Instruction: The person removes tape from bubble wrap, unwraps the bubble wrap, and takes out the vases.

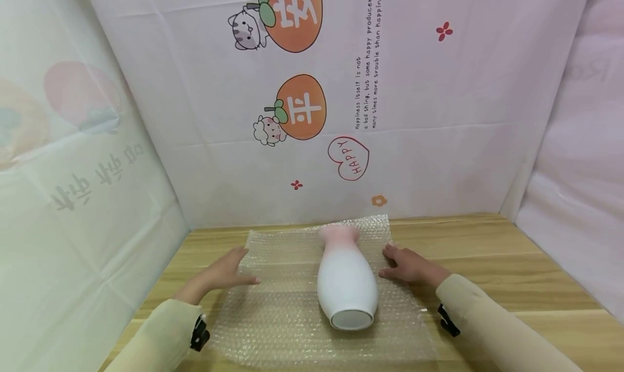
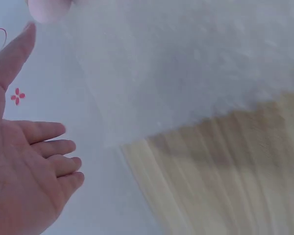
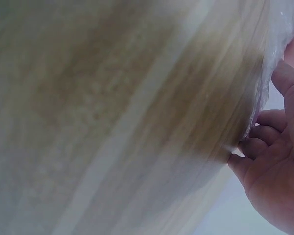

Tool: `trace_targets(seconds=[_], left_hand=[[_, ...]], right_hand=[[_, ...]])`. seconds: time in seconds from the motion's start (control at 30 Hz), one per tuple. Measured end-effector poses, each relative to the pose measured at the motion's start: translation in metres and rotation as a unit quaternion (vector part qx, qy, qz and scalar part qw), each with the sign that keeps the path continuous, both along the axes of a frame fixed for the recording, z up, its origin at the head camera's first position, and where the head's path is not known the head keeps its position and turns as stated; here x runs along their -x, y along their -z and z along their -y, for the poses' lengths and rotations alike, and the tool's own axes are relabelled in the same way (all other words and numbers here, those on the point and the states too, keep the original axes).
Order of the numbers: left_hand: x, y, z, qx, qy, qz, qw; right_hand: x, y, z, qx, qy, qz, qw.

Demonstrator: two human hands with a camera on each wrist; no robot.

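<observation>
Pink-white vase (image 1: 347,282) on its side on bubble wrap (image 1: 280,312), desk (image 1: 492,255) beneath, printed cloth (image 1: 414,90) behind. Left hand (image 1: 225,273) at wrap's left edge, right hand (image 1: 409,265) at its right; vase between, both grips spread.

A person's two forearms reach forward from the bottom of the head view, in pale beige sleeves (image 1: 502,320), a small black device (image 1: 199,334) at each wrist. The left hand (image 1: 220,274), at left, has its thumb (image 2: 13,56) spread wide from four nearly straight fingers (image 2: 46,132); the left wrist view shows its palm. The right hand (image 1: 411,266), opposite, angles inward, its fingers slightly bent and its thumb (image 3: 286,78) held apart from them.
</observation>
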State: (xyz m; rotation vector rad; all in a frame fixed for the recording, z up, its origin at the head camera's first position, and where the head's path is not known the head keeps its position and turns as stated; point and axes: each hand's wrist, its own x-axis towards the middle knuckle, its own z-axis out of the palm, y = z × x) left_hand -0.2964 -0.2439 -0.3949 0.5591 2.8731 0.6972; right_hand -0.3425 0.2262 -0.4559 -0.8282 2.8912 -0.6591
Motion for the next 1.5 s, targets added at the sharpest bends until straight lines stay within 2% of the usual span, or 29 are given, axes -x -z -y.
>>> trace_targets(seconds=[0.13,0.3,0.43,0.73,1.0,1.17,1.3,1.5], left_hand=[[0.01,-0.004,-0.014,-0.007,-0.009,-0.011,0.9999],[0.02,-0.009,-0.036,-0.004,0.002,-0.019,0.9998],[0.027,-0.012,-0.055,-0.018,-0.002,-0.019,0.9997],[0.038,-0.015,-0.093,-0.067,-0.004,0.004,0.9978],[0.049,-0.004,-0.117,-0.103,-0.023,0.032,0.9939],[0.055,0.004,-0.131,-0.14,-0.032,0.044,0.9887],[0.059,0.012,-0.139,-0.152,-0.049,0.056,0.9856],[0.067,0.023,-0.147,-0.168,-0.054,0.059,0.9826]], right_hand=[[-0.002,-0.001,0.0,-0.001,-0.002,-0.005,1.0],[-0.002,0.001,-0.002,-0.004,0.001,-0.004,1.0],[-0.001,0.003,-0.004,-0.004,0.0,-0.01,1.0],[0.003,0.005,-0.005,-0.002,-0.003,-0.018,1.0],[0.006,0.007,-0.006,0.003,-0.003,-0.012,1.0],[0.007,0.008,-0.006,0.015,-0.009,-0.014,1.0],[0.006,0.006,-0.005,0.024,-0.014,-0.013,1.0],[0.006,0.006,-0.004,0.025,-0.012,-0.007,1.0]])
